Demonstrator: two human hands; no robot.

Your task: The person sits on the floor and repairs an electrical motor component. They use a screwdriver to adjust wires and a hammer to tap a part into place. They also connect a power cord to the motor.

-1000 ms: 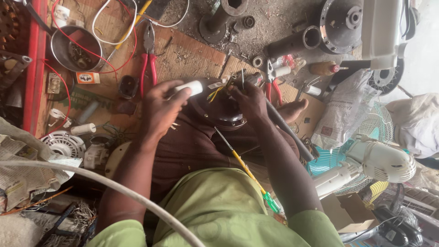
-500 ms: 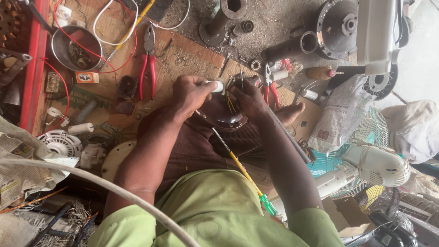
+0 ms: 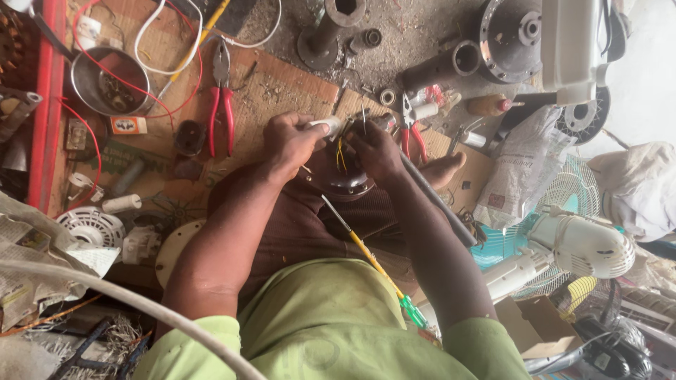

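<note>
Cluttered workshop floor (image 3: 296,84) w/ brown matting, seen from above; landmark = dark round motor housing (image 3: 345,179) resting on the person's lap, mid-frame. Far left of the motor: red rail (image 3: 44,105) running up the frame, crumpled newspaper (image 3: 35,260) below it, and a white ribbed fan part (image 3: 88,226) just beside the paper. Up-left of the motor: metal bowl (image 3: 109,81) w/ red wire (image 3: 179,95) looped around it, plus a white cable (image 3: 158,42) above. Closer in, still left of the motor: red-handled pliers (image 3: 222,105) lying flat on the mat, apart from both hands. Left hand (image 3: 292,144) sits at the motor's upper-left edge, fingers closed around a small white cylindrical piece (image 3: 325,127). Yellow wires (image 3: 341,153) come out of the motor top, btw the two hands. Right hand (image 3: 377,151) is at the motor's upper-right edge, fingers curled and pinching at the wiring; exactly what it grips can't be told. Below the motor, a yellow-shaft screwdriver (image 3: 370,257) w/ green handle lies diagonally across the lap and green shirt. Just right of the motor: second pair of red-handled cutters (image 3: 412,134) on the floor, and a grey rod (image 3: 436,200) slanting down beside the right forearm. Up-right: grey metal pipe (image 3: 451,67) and dark round casing (image 3: 517,35). Far right of the motor: white fan (image 3: 581,243) w/ teal grille lying on its side.
</note>
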